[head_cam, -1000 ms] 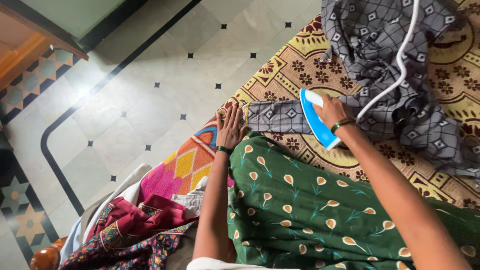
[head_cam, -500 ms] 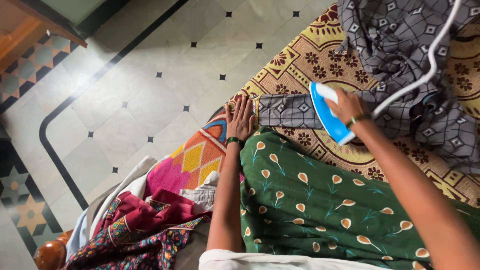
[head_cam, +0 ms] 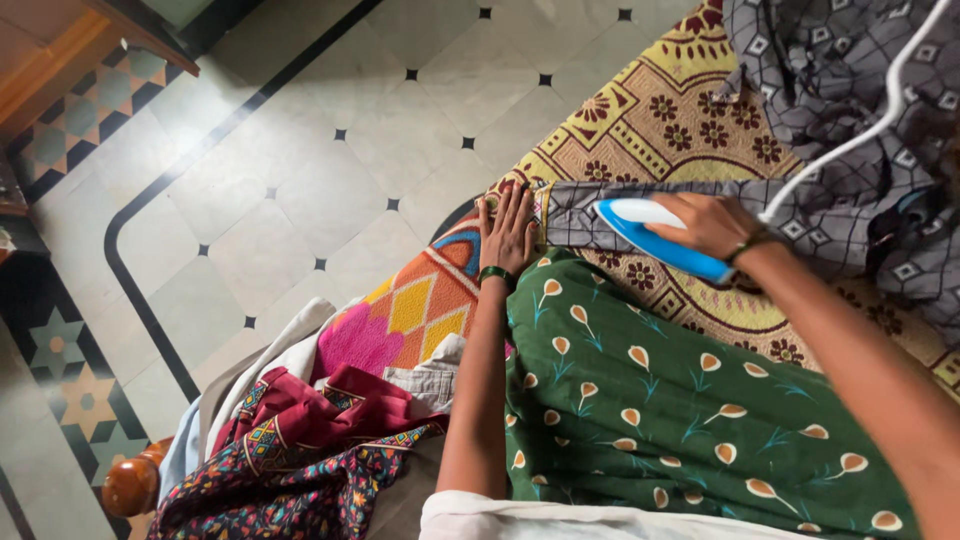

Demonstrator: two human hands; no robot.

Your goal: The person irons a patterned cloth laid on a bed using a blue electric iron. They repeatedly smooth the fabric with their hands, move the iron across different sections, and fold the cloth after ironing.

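My right hand [head_cam: 712, 222] is closed round the handle of the blue-and-white electric iron [head_cam: 655, 240], sole down on the grey checked cotton garment [head_cam: 600, 212], a strip laid near the left edge of the yellow-and-maroon patterned bed cover [head_cam: 650, 135]. My left hand [head_cam: 508, 232] is flat, fingers spread, pinning the strip's end. I'd keep that end taut, stroke toward it, and keep the white cord [head_cam: 860, 130] off the fabric.

I see both arms bare, a dark green bangle on my left wrist [head_cam: 496, 274], another on the right wrist [head_cam: 752, 243], white cloth at my waist [head_cam: 560, 518].
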